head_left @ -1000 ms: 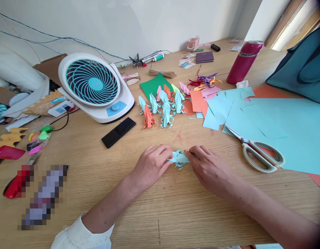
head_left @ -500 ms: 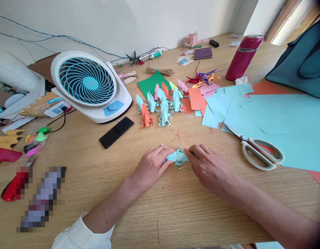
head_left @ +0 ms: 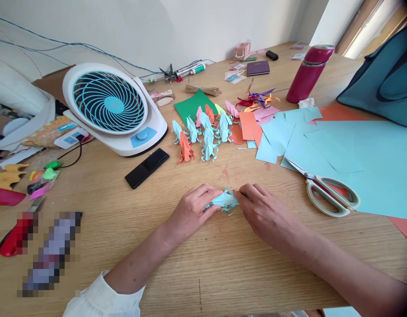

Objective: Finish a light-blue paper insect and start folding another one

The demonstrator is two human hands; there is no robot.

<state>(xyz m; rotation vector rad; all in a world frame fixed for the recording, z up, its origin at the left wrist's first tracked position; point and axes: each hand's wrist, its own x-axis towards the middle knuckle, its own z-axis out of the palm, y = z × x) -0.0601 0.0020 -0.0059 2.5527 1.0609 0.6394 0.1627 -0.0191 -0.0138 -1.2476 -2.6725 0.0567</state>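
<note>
Between my two hands, low over the wooden table (head_left: 150, 246), is a light blue folded-paper figure (head_left: 225, 200) with thin curled legs. My left hand (head_left: 195, 207) pinches its left end between thumb and fingers. At its right end the fingers of my right hand (head_left: 259, 204) are closed on the paper; the fingertips partly hide it. Just beyond stand several similar folded-paper figures, with a light blue one (head_left: 209, 147) and an orange one (head_left: 185, 149) nearest to my hands.
Scissors (head_left: 331, 193) lie at right by light blue paper sheets (head_left: 381, 163). A phone (head_left: 147, 168) and a white fan (head_left: 157, 127) are at left. Farther back stand a magenta flask (head_left: 309, 75) and a blue bag (head_left: 384, 79). A red-handled tool (head_left: 12, 240) lies far left.
The blue paper figure's upper surface looks smoother and flatter between my fingers. Both hands keep nearly the same place and grip.
</note>
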